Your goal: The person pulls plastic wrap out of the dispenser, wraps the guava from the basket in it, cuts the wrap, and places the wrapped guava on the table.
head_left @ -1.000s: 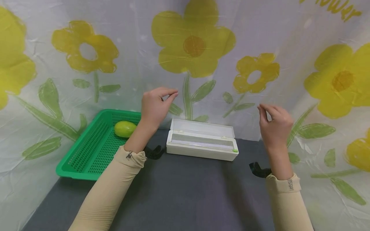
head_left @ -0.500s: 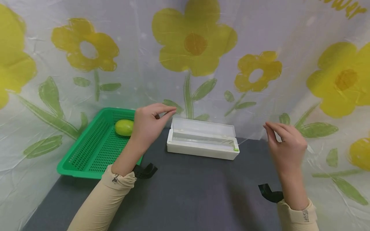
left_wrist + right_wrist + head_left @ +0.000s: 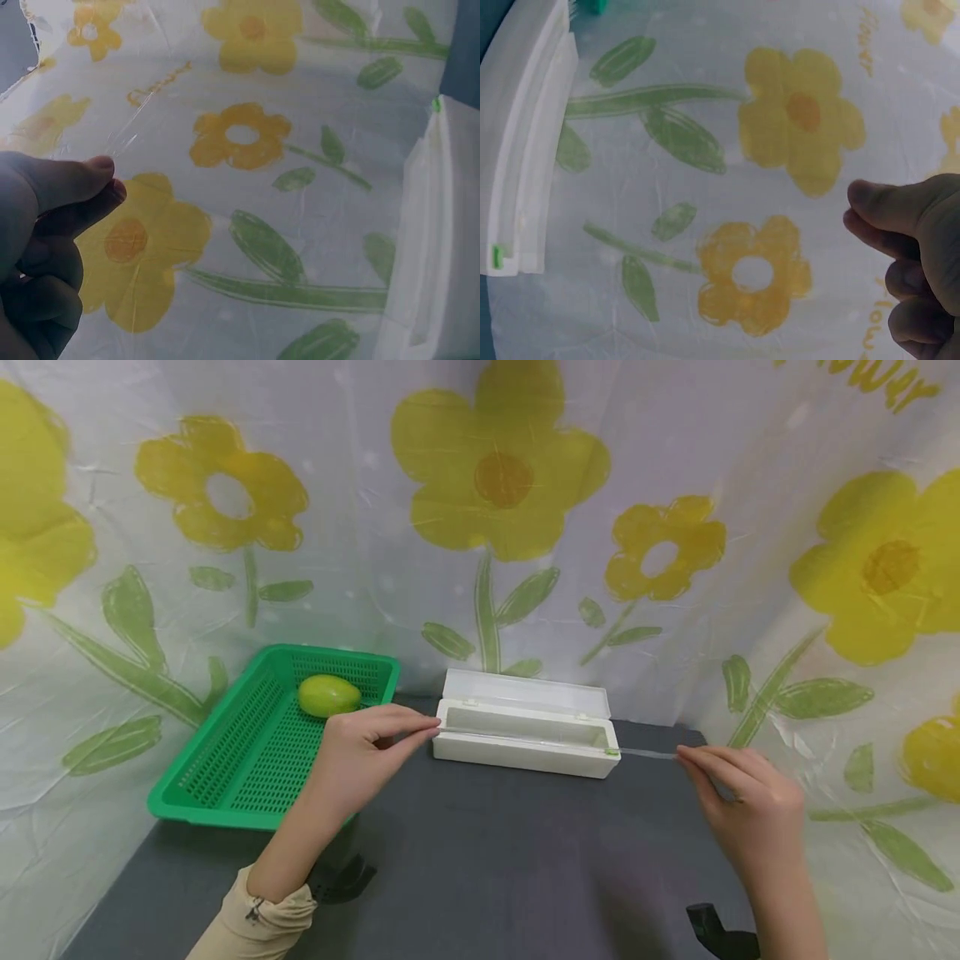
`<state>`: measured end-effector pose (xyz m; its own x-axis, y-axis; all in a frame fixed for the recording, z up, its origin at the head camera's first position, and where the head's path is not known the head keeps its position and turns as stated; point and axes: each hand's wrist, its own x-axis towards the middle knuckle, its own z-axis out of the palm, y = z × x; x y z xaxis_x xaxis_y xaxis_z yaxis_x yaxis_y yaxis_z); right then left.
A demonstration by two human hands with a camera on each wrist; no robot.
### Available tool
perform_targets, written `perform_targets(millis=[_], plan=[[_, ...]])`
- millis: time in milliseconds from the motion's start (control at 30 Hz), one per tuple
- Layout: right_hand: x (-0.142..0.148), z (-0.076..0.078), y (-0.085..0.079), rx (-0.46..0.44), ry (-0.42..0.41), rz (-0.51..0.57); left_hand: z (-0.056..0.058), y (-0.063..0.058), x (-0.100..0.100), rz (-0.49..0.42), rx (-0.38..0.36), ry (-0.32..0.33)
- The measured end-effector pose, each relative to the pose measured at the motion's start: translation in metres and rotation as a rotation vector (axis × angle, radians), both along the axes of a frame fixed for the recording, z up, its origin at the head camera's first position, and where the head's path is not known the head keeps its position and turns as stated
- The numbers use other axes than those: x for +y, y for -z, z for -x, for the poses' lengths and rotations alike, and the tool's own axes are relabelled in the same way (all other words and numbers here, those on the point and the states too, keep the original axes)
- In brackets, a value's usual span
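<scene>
A sheet of clear cling film (image 3: 648, 754) stretches between my two hands, its edge a thin shiny line across the front of the white dispenser box (image 3: 525, 760). My left hand (image 3: 367, 752) pinches one end between thumb and fingers, at the box's left corner in the head view. Some film (image 3: 129, 139) glints at those fingertips in the left wrist view. Right of the box, my right hand (image 3: 750, 797) pinches the other end. The box's lid (image 3: 528, 692) stands open behind it, and a small green slider (image 3: 612, 751) sits at its front right.
A green perforated basket (image 3: 206, 814) stands at the left, with a yellow-green oval fruit (image 3: 328, 695) inside. The dark grey tabletop (image 3: 495, 852) spreads in front of the box. Behind everything hangs a whitish plastic sheet (image 3: 360, 527) printed with yellow flowers.
Both hands have come down and toward me, from above the box to its front edge level. The cling film between them has lowered too and now shows as a line.
</scene>
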<state>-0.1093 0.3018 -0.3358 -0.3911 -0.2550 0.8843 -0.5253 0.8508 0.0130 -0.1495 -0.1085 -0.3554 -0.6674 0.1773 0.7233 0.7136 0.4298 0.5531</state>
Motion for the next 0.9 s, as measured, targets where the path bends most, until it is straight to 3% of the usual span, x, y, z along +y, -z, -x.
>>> perform_targets(millis=[333,567,633,733,900], plan=[[0.016,-0.033,0.024,-0.119,-0.125,-0.064,-0.020,0.032,-0.009,0.060,0.094,0.170],[0.026,-0.050,0.053,-0.363,-0.213,-0.053,-0.027,0.063,-0.016,0.113,0.233,0.352],[0.029,-0.054,0.064,-0.424,-0.229,-0.036,-0.030,0.073,-0.018,0.129,0.238,0.408],[0.031,-0.057,0.080,-0.503,-0.275,-0.023,-0.035,0.089,-0.021,0.178,0.218,0.441],[0.034,-0.057,0.103,-0.640,-0.345,-0.041,-0.046,0.117,-0.025,0.285,0.159,0.428]])
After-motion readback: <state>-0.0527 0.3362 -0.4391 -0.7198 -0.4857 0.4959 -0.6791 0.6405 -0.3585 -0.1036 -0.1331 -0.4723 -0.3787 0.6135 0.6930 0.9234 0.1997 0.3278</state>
